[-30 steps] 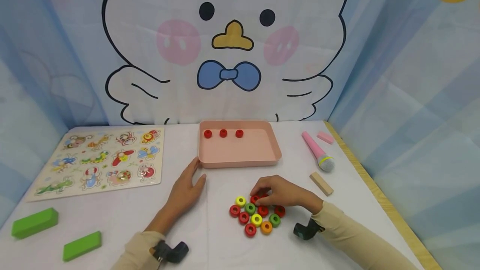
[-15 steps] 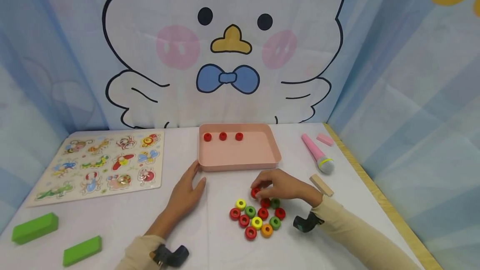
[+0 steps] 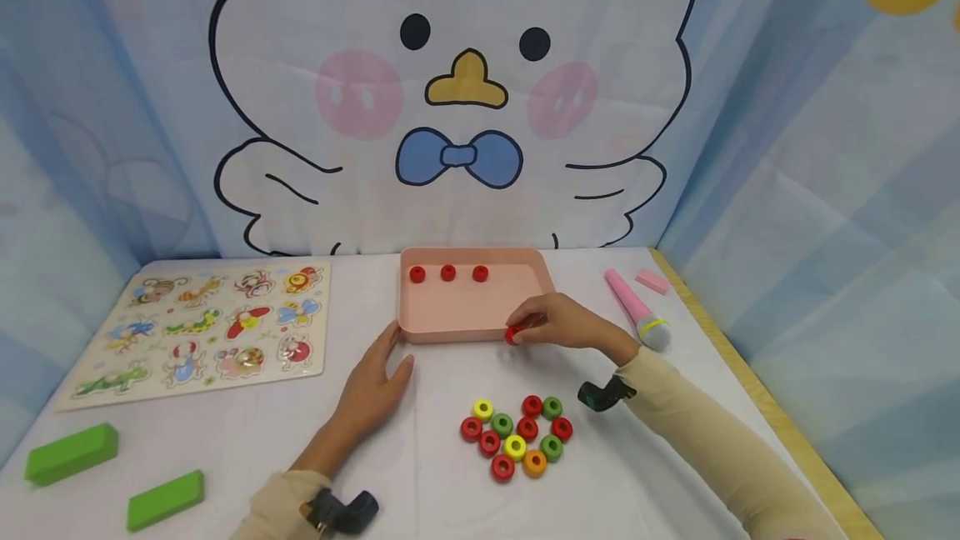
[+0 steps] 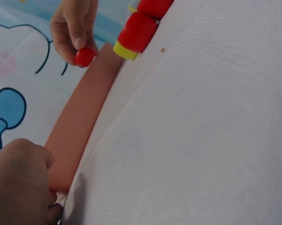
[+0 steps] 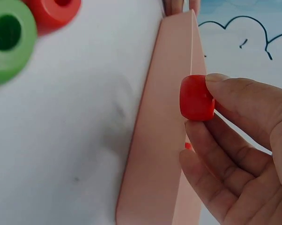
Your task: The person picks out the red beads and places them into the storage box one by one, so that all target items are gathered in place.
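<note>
Between thumb and fingers my right hand (image 3: 564, 323) pinches a red bead (image 5: 196, 98), held up at the near right edge of the pink tray (image 3: 450, 337). Three red beads (image 3: 447, 273) stand in a row along the tray's far side. My left hand (image 3: 372, 386) lies beside the tray's near left corner with fingers extended, its fingertips touching the tray wall. On the table nearer to me is a cluster of red, green, yellow and orange beads (image 3: 513, 447), each with a hole.
To the left lie an insect puzzle board (image 3: 202, 327) and two green blocks (image 3: 71, 455). On the right are a pink toy microphone (image 3: 633, 302) and a small pink block (image 3: 652, 280). A printed curtain (image 3: 465, 190) rises behind the table.
My right hand has lifted a red bead out of the cluster and carried it forward to the tray's near edge. The left hand has stayed beside the tray.
</note>
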A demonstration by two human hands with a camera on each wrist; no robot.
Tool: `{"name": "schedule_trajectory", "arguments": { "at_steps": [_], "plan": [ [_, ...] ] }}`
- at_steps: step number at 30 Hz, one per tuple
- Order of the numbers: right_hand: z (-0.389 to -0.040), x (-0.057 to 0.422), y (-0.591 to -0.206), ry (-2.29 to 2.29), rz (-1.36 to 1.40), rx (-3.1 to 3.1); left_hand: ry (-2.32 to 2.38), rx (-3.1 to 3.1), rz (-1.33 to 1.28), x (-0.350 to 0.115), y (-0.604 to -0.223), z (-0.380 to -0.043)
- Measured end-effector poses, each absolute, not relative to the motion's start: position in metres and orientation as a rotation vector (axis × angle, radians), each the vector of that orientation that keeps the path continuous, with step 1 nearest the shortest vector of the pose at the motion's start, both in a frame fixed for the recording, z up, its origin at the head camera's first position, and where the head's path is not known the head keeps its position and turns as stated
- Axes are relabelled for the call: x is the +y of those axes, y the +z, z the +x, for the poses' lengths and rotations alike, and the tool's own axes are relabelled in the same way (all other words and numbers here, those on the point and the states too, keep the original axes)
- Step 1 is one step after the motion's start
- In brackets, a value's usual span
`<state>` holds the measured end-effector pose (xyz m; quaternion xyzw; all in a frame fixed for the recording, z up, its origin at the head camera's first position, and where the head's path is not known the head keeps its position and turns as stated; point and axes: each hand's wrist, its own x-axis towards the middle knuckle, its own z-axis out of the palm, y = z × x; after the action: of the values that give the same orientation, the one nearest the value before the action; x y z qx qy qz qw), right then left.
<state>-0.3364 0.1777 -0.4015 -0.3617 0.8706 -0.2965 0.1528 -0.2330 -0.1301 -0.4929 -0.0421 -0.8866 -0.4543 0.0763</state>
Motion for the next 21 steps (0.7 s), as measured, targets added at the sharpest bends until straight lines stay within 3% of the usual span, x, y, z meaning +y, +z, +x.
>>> {"name": "schedule_trajectory", "arguments": {
  "at_steps": [21],
  "plan": [
    [-0.396,0.159,-0.401,-0.759,-0.822,2.637,-1.349,-2.677,-0.109,-0.129,-0.493,-0.234]
  ]
}}
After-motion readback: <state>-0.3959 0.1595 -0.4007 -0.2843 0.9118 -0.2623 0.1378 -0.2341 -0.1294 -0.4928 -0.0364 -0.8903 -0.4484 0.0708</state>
